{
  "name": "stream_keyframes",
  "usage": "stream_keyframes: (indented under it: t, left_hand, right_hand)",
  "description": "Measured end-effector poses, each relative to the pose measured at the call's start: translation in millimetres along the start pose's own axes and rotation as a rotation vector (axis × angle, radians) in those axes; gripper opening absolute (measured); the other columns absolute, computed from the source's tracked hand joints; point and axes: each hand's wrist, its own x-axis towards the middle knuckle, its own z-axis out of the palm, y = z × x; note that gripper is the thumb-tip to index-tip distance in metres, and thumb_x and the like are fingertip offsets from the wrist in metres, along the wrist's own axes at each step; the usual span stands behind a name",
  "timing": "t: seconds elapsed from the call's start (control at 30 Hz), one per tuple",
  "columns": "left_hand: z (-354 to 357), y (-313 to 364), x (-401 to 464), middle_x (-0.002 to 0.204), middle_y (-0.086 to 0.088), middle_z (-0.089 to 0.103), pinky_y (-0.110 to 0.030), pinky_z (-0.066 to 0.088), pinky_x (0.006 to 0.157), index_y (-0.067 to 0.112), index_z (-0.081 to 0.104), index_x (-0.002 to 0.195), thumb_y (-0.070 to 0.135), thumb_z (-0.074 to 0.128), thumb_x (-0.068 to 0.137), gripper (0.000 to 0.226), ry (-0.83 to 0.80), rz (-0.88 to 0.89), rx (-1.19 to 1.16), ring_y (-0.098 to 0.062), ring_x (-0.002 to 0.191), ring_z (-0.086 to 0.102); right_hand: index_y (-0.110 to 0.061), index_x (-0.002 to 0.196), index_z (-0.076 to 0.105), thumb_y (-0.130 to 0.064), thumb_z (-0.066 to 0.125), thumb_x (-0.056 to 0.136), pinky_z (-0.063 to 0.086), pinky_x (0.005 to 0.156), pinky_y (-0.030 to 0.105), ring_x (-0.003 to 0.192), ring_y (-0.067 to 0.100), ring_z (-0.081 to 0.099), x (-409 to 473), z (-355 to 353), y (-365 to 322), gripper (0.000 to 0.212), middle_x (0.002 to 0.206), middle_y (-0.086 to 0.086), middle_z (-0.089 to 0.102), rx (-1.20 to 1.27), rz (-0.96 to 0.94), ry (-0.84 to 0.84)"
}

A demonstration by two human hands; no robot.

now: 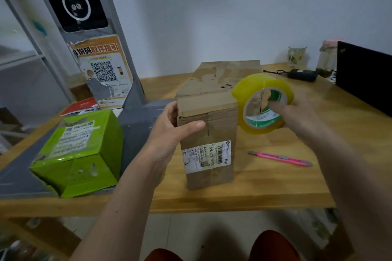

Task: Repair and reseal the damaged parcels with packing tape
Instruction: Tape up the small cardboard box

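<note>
- Brown parcel (209,121) stands on end mid-frame on the wooden table (297,180), long axis vertical, shipping label (206,157) facing the camera.
- Left hand (169,131) grips the parcel's upper left corner: thumb across the front face, fingers wrapped round the left side. It steadies the box.
- Right hand (297,112) holds the tape roll (263,104) with fingers hooked through the core; the roll is lifted off the table, just right of the parcel's top right edge.
- Can't tell if a free tape end is already stuck to the cardboard; no loose strip is visible.
- Key relation: the roll is level with the top edge, at its right end. The top face shows scuffs and small holes, and its seam runs away from the camera. My read: the next strip goes over that top edge, pulled by the right hand while the left braces.
- Risk, as a guess: a tall box tips if the pull goes sideways.
- Green parcel (78,152) sits lower left, dented and torn, untouched.
- Pink utility knife (280,158) lies on the table right of the brown parcel, nearer the right hand.
</note>
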Motion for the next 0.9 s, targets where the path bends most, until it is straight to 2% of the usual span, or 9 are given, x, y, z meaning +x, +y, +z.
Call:
stream_keyframes:
  t: [0.1, 0.17, 0.27, 0.37, 0.5, 0.63, 0.7, 0.8, 0.9]
  left_hand:
    - [-4.0, 5.7, -5.2, 0.126, 0.005, 0.064, -0.050, 0.048, 0.101, 0.027, 0.051, 0.131, 0.050, 0.093, 0.044, 0.099, 0.022, 0.026, 0.145, -0.016, 0.118, 0.061]
    - [-0.6, 20.3, -10.9, 0.147, 0.011, 0.045, -0.050, 0.041, 0.109, 0.035, 0.036, 0.144, 0.065, 0.085, 0.045, 0.114, 0.072, 0.144, 0.435, -0.013, 0.135, 0.043]
    - [8.6, 55.0, -13.1, 0.163, 0.012, 0.011, -0.041, 0.005, 0.121, 0.031, 0.013, 0.155, 0.094, 0.050, 0.049, 0.129, -0.121, 0.198, 1.121, -0.010, 0.150, 0.005]
    - [20.0, 76.7, 5.7, 0.164, 0.000, 0.007, -0.039, 0.002, 0.123, 0.015, 0.007, 0.156, 0.096, 0.038, 0.044, 0.142, -0.274, 0.019, 1.469, -0.016, 0.151, 0.005]
    - [53.8, 74.9, 32.7, 0.156, -0.003, 0.030, -0.047, 0.030, 0.115, 0.019, 0.019, 0.152, 0.095, 0.058, 0.040, 0.140, -0.376, 0.021, 1.385, -0.026, 0.143, 0.028]
    - [51.8, 71.1, 43.0, 0.143, 0.006, 0.047, -0.043, 0.036, 0.107, 0.027, 0.037, 0.140, 0.076, 0.075, 0.053, 0.107, -0.328, 0.134, 1.383, -0.021, 0.130, 0.044]
    - [45.5, 70.8, 38.5, 0.131, 0.009, 0.055, -0.042, 0.041, 0.101, 0.030, 0.045, 0.134, 0.067, 0.082, 0.054, 0.095, -0.262, 0.166, 1.316, -0.019, 0.120, 0.051]
    - [41.2, 69.2, 23.5, 0.128, 0.010, 0.055, -0.039, 0.043, 0.097, 0.030, 0.047, 0.132, 0.064, 0.084, 0.052, 0.095, -0.123, 0.244, 1.241, -0.017, 0.116, 0.050]
    - [41.2, 59.6, 5.9, 0.117, 0.010, 0.049, -0.036, 0.038, 0.095, 0.027, 0.045, 0.128, 0.060, 0.085, 0.052, 0.092, 0.213, 0.326, 1.062, -0.013, 0.112, 0.044]
  right_hand:
    - [-0.014, 0.106, 0.064, -0.010, 0.055, 0.093, 0.054, 0.081, 0.048, 0.091, 0.029, 0.064, 3.0, 3.7, -2.4, 0.016, 0.098, 0.011, 0.067, 0.004, -0.009, 0.017]
    - [-0.014, 0.107, 0.063, -0.012, 0.056, 0.093, 0.052, 0.085, 0.048, 0.093, 0.028, 0.063, 5.3, 4.5, -2.0, 0.016, 0.099, 0.011, 0.066, -0.024, -0.025, 0.023]
    - [-0.013, 0.108, 0.063, -0.013, 0.056, 0.093, 0.050, 0.082, 0.043, 0.093, 0.027, 0.061, 6.4, 6.3, -1.7, 0.017, 0.100, 0.011, 0.065, -0.053, -0.059, 0.032]
    - [-0.014, 0.107, 0.059, -0.010, 0.054, 0.093, 0.046, 0.069, 0.031, 0.090, 0.022, 0.059, 5.8, 9.3, -7.3, 0.015, 0.100, 0.006, 0.062, -0.064, -0.134, 0.016]
    - [-0.022, 0.112, 0.049, -0.013, 0.052, 0.095, 0.039, 0.071, 0.031, 0.094, 0.020, 0.052, 3.6, 4.8, -13.8, 0.019, 0.104, 0.003, 0.054, -0.124, -0.197, 0.033]
    - [-0.022, 0.113, 0.047, -0.016, 0.055, 0.094, 0.045, 0.067, 0.032, 0.088, 0.018, 0.054, -3.1, -1.8, -8.4, 0.022, 0.096, -0.002, 0.054, -0.149, -0.190, 0.001]
    - [-0.024, 0.113, 0.049, -0.016, 0.058, 0.093, 0.044, 0.063, 0.026, 0.087, 0.015, 0.054, -7.3, 0.9, -6.3, 0.023, 0.092, -0.009, 0.052, -0.114, -0.181, 0.000]
    - [-0.025, 0.112, 0.051, -0.019, 0.062, 0.091, 0.045, 0.062, 0.025, 0.091, 0.015, 0.056, -5.9, 5.5, -14.4, 0.024, 0.095, -0.008, 0.056, -0.022, -0.183, 0.047]
    - [-0.018, 0.109, 0.055, -0.019, 0.065, 0.089, 0.057, 0.070, 0.037, 0.091, 0.017, 0.063, -2.0, 14.4, -40.1, 0.022, 0.100, 0.001, 0.062, 0.192, -0.211, 0.101]
